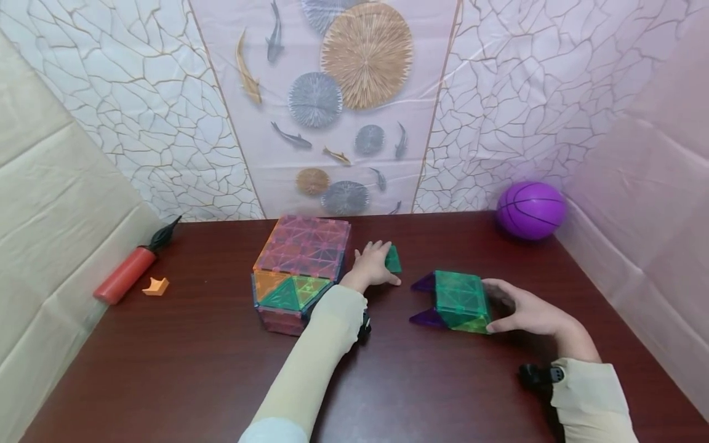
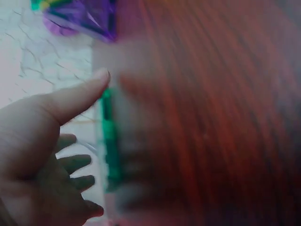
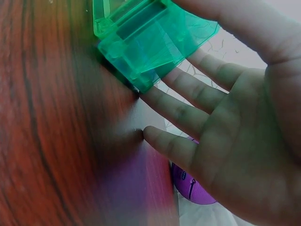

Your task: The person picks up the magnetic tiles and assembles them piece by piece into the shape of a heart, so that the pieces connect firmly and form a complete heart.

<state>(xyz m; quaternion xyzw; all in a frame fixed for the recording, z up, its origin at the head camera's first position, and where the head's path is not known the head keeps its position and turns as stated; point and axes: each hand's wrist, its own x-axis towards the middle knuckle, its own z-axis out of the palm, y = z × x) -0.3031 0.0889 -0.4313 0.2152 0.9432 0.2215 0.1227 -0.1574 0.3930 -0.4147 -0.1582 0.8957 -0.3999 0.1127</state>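
My left hand (image 1: 372,267) reaches over the table with its fingers spread, just left of a small green magnetic tile (image 1: 392,259) lying flat. In the left wrist view that green tile (image 2: 110,141) appears edge-on beyond the thumb; I cannot tell whether the fingers touch it. My right hand (image 1: 523,307) holds the right end of a small green magnetic-tile block (image 1: 461,292) between thumb and fingers. Two purple triangle tiles (image 1: 426,318) point left from this block. Its hollow end (image 3: 141,47) shows in the right wrist view, against the fingertips.
A larger magnetic-tile structure (image 1: 303,246), pink on top, stands beside my left forearm. At the far left lie a red hand pump (image 1: 126,274) and a small orange piece (image 1: 156,287). A purple ball (image 1: 532,210) rests at the back right corner, near the walls.
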